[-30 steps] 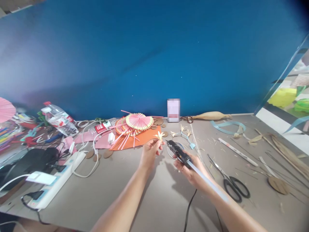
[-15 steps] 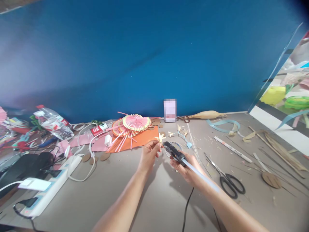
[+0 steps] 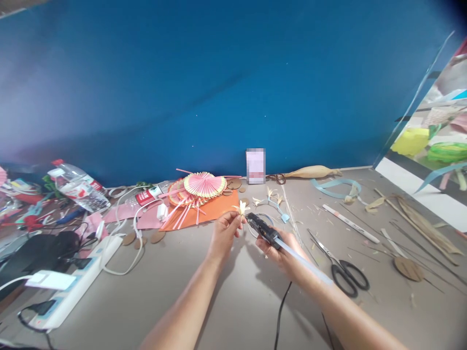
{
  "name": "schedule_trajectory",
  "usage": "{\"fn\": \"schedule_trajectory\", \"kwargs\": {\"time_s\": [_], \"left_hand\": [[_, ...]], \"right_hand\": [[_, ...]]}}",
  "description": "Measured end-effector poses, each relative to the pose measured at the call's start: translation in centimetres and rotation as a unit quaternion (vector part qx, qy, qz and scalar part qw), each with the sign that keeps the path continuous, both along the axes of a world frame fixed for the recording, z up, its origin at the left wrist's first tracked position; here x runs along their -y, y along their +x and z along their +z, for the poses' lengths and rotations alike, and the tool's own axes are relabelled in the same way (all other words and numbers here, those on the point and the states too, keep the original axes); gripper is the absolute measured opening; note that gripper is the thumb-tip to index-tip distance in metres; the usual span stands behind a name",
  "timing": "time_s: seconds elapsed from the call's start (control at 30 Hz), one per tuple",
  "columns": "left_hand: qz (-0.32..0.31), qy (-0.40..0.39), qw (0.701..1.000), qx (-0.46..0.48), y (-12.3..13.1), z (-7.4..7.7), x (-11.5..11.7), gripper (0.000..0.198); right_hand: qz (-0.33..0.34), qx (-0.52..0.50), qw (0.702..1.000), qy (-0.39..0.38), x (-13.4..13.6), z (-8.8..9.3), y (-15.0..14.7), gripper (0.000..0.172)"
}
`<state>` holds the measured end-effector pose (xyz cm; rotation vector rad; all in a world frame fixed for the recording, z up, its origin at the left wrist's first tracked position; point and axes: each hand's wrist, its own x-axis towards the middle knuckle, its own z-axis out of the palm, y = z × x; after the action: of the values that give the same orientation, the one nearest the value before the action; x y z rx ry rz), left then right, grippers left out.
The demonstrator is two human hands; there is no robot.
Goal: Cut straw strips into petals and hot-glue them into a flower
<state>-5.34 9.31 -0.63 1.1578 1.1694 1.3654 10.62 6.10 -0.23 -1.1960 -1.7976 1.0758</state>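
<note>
A small cream flower (image 3: 242,208) is pinched between the thumb and fingers of my left hand (image 3: 226,229), over the middle of the grey table. My right hand (image 3: 279,250) is wrapped round a black glue gun (image 3: 263,228), a pale glue stick (image 3: 302,261) jutting from its rear. The gun's tip points at the flower's base; whether they touch cannot be made out. Just behind the gun lie more cream flowers (image 3: 270,198) on blue stems with a small blue piece (image 3: 285,218).
Black-handled scissors (image 3: 341,270), a white pen (image 3: 350,223) and a brown disc (image 3: 408,269) lie right. Left are a power strip (image 3: 78,282), bottles (image 3: 82,189) and cables. Pink paper fans (image 3: 205,185) rest on orange paper (image 3: 219,206) behind my left hand.
The whole view has shifted very slightly. My hands keep nearly the same pose, with the flower and the glue gun still held close together.
</note>
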Motion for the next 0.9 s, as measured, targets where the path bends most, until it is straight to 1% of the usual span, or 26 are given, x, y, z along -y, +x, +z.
{"fn": "schedule_trajectory", "kwargs": {"time_s": [0.3,0.5,0.67,0.9], "left_hand": [[-0.005,0.003,1.0,0.004,-0.31,-0.68,-0.29,0.019],[0.006,-0.004,1.0,0.002,-0.2,-0.4,-0.16,0.02],[-0.007,0.001,1.0,-0.003,-0.23,-0.17,-0.06,0.02],[0.001,-0.002,1.0,0.0,-0.2,-0.07,-0.04,0.021]], "right_hand": [[-0.017,0.029,0.999,0.019,-0.03,0.32,0.02,0.029],[-0.01,0.035,0.999,0.015,0.0,0.28,0.06,0.032],[-0.01,0.029,0.999,0.022,0.07,0.28,0.07,0.032],[-0.016,0.041,0.999,0.024,-0.03,0.07,0.08,0.032]]}}
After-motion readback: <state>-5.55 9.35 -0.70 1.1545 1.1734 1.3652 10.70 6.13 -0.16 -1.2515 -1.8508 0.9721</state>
